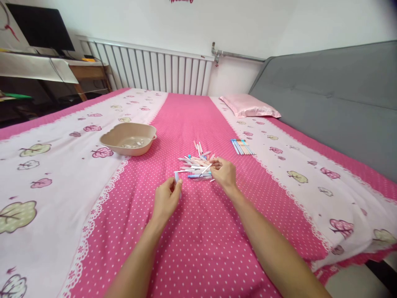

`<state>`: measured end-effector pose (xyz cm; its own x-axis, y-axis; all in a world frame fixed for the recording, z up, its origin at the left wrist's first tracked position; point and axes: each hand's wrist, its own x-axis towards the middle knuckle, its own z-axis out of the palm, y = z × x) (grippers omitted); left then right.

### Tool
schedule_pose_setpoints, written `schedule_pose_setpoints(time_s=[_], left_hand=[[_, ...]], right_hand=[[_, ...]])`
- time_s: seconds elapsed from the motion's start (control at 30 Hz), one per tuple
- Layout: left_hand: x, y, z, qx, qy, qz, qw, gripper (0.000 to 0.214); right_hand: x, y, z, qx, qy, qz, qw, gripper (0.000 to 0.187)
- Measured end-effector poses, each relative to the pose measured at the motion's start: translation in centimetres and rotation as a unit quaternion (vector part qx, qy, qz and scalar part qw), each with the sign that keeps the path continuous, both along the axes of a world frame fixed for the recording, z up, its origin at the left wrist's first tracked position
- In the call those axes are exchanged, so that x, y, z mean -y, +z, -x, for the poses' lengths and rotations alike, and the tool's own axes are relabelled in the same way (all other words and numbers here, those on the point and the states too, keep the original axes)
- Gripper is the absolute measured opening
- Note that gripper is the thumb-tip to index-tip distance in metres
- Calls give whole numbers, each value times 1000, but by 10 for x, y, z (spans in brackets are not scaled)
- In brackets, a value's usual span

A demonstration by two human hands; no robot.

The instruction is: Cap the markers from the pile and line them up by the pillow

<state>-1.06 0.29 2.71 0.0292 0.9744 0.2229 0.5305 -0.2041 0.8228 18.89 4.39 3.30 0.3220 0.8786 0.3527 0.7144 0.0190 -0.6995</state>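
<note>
My left hand (165, 198) is closed round a pale blue pen barrel (176, 176) that stands nearly upright between thumb and fingers. Just to the right, my right hand (224, 173) pinches a thin white pen refill (206, 169), tilted over the pile. That loose pile of pen parts (194, 162), with pink, blue and clear barrels and white refills, lies between and beyond both hands. Farther right, a neat row of assembled-looking pens (242, 147) in blue, orange and teal lies side by side on the sheet.
Left of the pile, a beige plastic basin (129, 149) holds small white pieces. A pink pillow (249, 106) lies at the far right, beside the grey headboard (335, 95). The bed's pink dotted sheet (192, 248) is under everything. A monitor (40, 27) stands on a desk at far left.
</note>
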Motion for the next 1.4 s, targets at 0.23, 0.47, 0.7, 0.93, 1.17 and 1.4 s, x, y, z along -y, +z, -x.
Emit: schedule_pose_setpoints(time_s=[0.23, 0.47, 0.7, 0.93, 1.17, 1.4], left_hand=[[4, -1, -4, -133, -36, -25, 990, 34], [6, 1, -4, -186, -66, -22, 980, 29], [8, 4, -7, -208, -90, -15, 974, 29], [9, 2, -9, -230, -103, -24, 967, 25], [11, 4, -9, -233, -108, -27, 966, 25], [10, 4, -9, -230, -108, -31, 967, 25]], right_hand=[[-3, -6, 13, -213, 38, -123, 969, 18], [-5, -12, 22, -352, 87, -122, 924, 29], [9, 2, 35, -394, 133, -143, 898, 55], [16, 8, 41, -396, 160, -157, 891, 57], [18, 7, 44, -380, 179, -175, 890, 51], [19, 7, 44, -365, 181, -186, 894, 49]])
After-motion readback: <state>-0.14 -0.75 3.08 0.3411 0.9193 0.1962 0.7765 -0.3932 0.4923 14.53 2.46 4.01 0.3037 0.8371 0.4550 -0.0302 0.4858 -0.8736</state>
